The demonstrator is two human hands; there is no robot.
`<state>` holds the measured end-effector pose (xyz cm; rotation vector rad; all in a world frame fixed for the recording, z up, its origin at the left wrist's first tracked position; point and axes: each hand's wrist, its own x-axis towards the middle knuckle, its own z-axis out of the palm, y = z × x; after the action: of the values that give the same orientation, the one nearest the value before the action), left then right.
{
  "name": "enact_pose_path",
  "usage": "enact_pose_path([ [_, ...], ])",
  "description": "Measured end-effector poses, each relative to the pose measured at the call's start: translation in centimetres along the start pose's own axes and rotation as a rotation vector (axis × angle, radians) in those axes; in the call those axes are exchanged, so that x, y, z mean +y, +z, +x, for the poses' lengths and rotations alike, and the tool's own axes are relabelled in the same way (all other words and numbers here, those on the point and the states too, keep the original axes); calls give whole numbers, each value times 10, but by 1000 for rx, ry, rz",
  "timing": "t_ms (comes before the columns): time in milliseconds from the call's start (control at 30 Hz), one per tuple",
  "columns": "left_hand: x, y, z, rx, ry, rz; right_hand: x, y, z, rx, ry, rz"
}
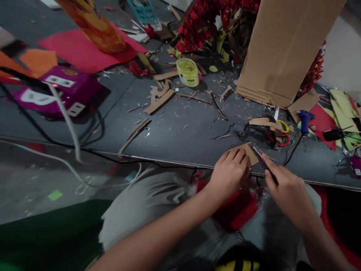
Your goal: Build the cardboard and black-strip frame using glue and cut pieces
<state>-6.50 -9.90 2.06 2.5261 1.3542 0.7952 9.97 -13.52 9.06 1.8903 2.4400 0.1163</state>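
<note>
Near the front edge of the dark table, my left hand (229, 169) rests on a small piece of cardboard (250, 154), fingers together and bent over it. My right hand (287, 188) grips a utility knife (264, 165) with a dark handle. Its metal blade points up and left, along the right side of the cardboard piece; whether it touches the cardboard I cannot tell. Just beyond my hands lie scissors (283, 140) with a red handle loop, partly hidden under brown scraps, with a yellow loop beside it.
A tall cardboard panel (287, 49) stands at the back right, near red crumpled-paper flowers (194, 26). A blue glue gun (306, 120) is to the right. A yellow tub (187, 71), cardboard strips (160, 101), an orange bottle (98, 30) and a purple power strip (62, 88) with cables occupy the table.
</note>
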Motion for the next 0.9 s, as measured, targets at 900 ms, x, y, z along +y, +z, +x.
enact_pose_path([
  [900, -28, -17, 2, -30, 55, -116, 3, 0, 1, -64, 23, 82],
])
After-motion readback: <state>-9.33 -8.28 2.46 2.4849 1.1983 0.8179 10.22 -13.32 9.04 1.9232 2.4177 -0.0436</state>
